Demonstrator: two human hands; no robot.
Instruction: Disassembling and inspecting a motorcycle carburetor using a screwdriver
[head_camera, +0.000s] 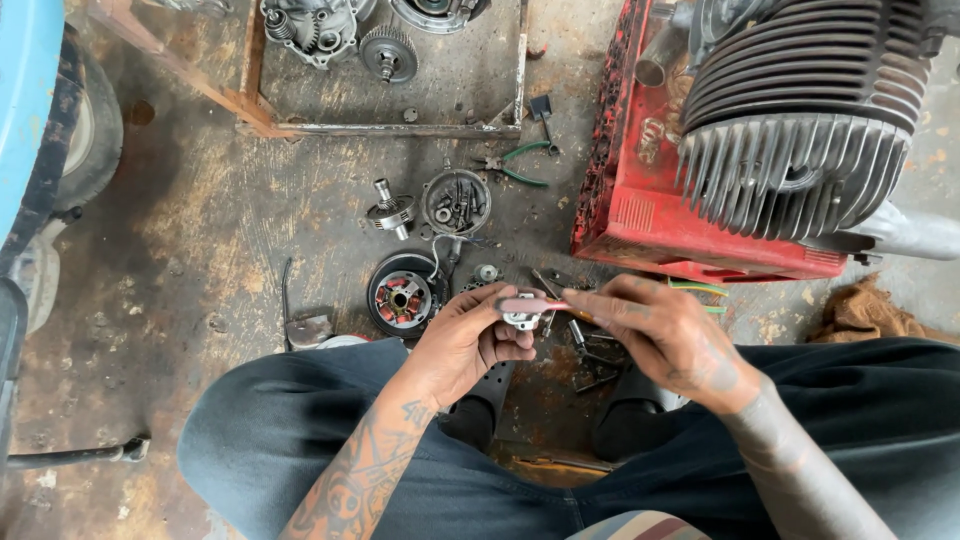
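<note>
Seated low over a stained, oil-darkened floor (200, 230), knees spread, dark trousers filling the lower frame. Hemmed in on the right by a red stand (640, 215) carrying a finned engine cylinder (800, 150), its lower edge just beyond the hands. Bounded at the top by a wooden and metal frame (390, 128) with gears and casing parts inside it. Closed off at far left by a blue vehicle body and tyre (60, 130). Open bare floor only in the left middle, between tyre and scattered parts. Directly ahead of the hands, close together: a round stator with copper windings (404, 295), a shallow round dish of bolts (456, 202), a short geared shaft (391, 213), and green-handled pliers (525, 165) further up near the frame. Loose sockets and bits (590, 350) strewn on the floor just beneath the hands, between the feet. Left hand (470, 340) raised from a tattooed forearm, palm turned inward, fingers curled and clenched around a small pale metal part (522, 316) held above the floor between the knees. Right hand (665, 335) reaching in from the right, wrist bent, thumb and fingers pinched on a red-handled tool (535, 304) laid across the top of that part, tool touching it. Both hands nearly meeting at the centre, well clear of the red stand's edge. Brown rag (865, 310) bunched at right beside the knee.
</note>
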